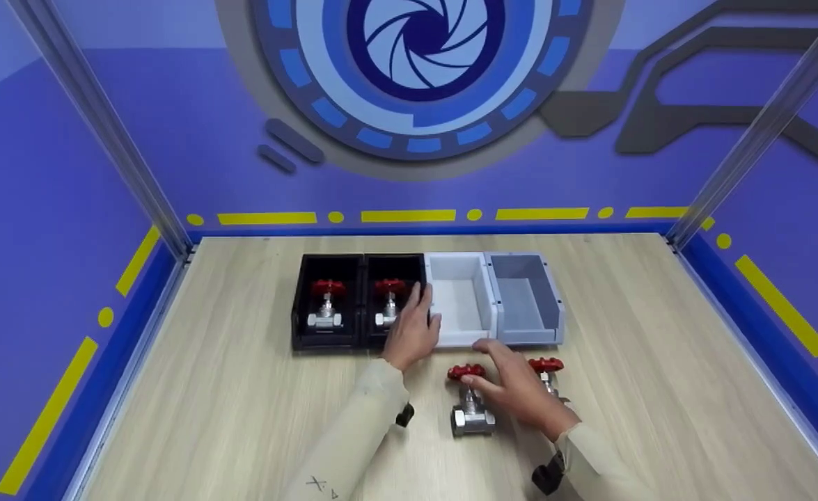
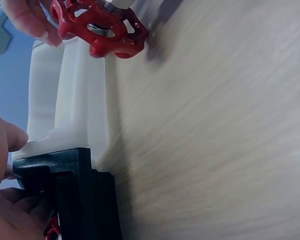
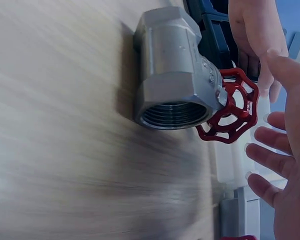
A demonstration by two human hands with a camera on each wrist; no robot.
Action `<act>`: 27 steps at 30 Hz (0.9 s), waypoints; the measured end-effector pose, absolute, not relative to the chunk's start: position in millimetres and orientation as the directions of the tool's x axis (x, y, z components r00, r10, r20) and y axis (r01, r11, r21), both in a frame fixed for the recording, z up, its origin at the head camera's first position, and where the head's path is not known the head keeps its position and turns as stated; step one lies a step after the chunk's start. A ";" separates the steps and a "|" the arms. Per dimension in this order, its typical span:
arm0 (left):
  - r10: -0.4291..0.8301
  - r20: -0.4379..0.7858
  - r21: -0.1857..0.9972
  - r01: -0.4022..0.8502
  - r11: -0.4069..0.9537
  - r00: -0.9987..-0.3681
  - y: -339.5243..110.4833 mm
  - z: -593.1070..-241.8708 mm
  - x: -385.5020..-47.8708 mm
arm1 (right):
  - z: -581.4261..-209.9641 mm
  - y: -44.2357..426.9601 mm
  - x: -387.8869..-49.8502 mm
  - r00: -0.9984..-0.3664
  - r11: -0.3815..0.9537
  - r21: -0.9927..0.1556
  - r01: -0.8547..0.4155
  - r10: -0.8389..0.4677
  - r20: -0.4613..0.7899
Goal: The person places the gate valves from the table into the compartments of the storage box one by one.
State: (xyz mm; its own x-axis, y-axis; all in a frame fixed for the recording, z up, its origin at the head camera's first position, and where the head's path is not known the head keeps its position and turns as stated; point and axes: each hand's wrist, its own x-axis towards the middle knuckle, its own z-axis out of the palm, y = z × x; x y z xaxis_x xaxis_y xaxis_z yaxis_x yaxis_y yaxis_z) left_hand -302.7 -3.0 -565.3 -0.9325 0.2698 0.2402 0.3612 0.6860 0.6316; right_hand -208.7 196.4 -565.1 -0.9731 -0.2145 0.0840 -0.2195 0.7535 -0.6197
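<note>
My left hand (image 1: 412,334) lies over the wall between the second black bin and the white bin (image 1: 461,339), fingers fairly straight. In the left wrist view, its thumb (image 2: 12,136) is by the white bin's edge and its other fingers reach into the black bin (image 2: 97,200). My right hand (image 1: 520,390), fingers spread and holding nothing, hovers beside a metal gate valve (image 1: 473,419) with a red handwheel (image 3: 232,112). That valve stands on the table in front of the bins. Partly hidden behind the right hand is another red-wheeled valve (image 1: 546,367).
One valve (image 1: 325,316) lies in the left black bin (image 1: 297,327), and another valve (image 1: 386,306) is in the second black bin. A grey bin (image 1: 558,334) closes the row on the right. Blue panels (image 1: 67,209) surround the wooden table (image 1: 227,403).
</note>
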 end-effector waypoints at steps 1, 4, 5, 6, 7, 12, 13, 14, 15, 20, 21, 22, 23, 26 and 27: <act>0.271 0.234 0.631 0.358 0.689 -0.934 -3.0 -566.2 -302.9 | -565.7 196.7 -207.7 -0.973 0.756 -0.617 -0.219 -0.216 0.080; 0.273 0.213 0.634 0.345 0.692 -0.938 -2.7 -568.3 -303.3 | -567.3 197.5 -204.1 -0.970 0.754 -0.616 -0.228 -0.230 0.078; 0.272 0.206 0.635 0.340 0.693 -0.940 -2.5 -568.8 -303.4 | -567.8 197.7 -203.1 -0.968 0.753 -0.615 -0.234 -0.237 0.078; 0.271 0.202 0.637 0.336 0.694 -0.941 -2.3 -569.2 -303.4 | -568.3 198.0 -202.1 -0.967 0.754 -0.612 -0.239 -0.243 0.078; 0.270 0.197 0.639 0.333 0.693 -0.942 -2.1 -569.3 -303.4 | -569.1 198.2 -201.3 -0.966 0.755 -0.609 -0.243 -0.248 0.077; 0.265 0.184 0.653 0.319 0.687 -0.947 -1.3 -569.2 -303.0 | -573.6 199.0 -197.8 -0.957 0.764 -0.582 -0.280 -0.270 0.106; 0.266 0.183 0.655 0.319 0.685 -0.946 -1.0 -569.4 -302.9 | -574.7 199.5 -197.0 -0.956 0.764 -0.579 -0.285 -0.273 0.110; 0.266 0.182 0.655 0.318 0.685 -0.947 -0.7 -569.6 -302.8 | -575.8 200.0 -196.2 -0.954 0.765 -0.575 -0.290 -0.276 0.114; 0.268 0.178 0.654 0.317 0.687 -0.947 -0.3 -570.1 -302.8 | -576.9 200.5 -195.4 -0.953 0.765 -0.573 -0.294 -0.280 0.116; 0.270 0.159 0.648 0.307 0.697 -0.949 0.6 -571.1 -302.4 | -580.9 205.0 -190.6 -0.941 0.770 -0.548 -0.327 -0.317 0.116; 0.272 0.157 0.647 0.307 0.698 -0.949 0.7 -571.3 -302.3 | -581.3 206.2 -189.6 -0.936 0.766 -0.545 -0.340 -0.330 0.120; 0.272 0.160 0.647 0.309 0.697 -0.949 0.7 -571.3 -302.0 | -581.6 207.4 -188.6 -0.931 0.764 -0.539 -0.354 -0.343 0.125; 0.272 0.160 0.646 0.309 0.698 -0.949 1.0 -571.5 -301.9 | -581.9 208.5 -187.8 -0.925 0.761 -0.533 -0.370 -0.358 0.131; 0.269 0.167 0.643 0.312 0.700 -0.949 1.8 -571.9 -301.7 | -581.6 211.4 -185.7 -0.912 0.754 -0.523 -0.397 -0.387 0.135; 0.268 0.171 0.640 0.314 0.701 -0.948 1.9 -572.1 -301.7 | -581.4 212.2 -185.2 -0.909 0.750 -0.525 -0.403 -0.395 0.133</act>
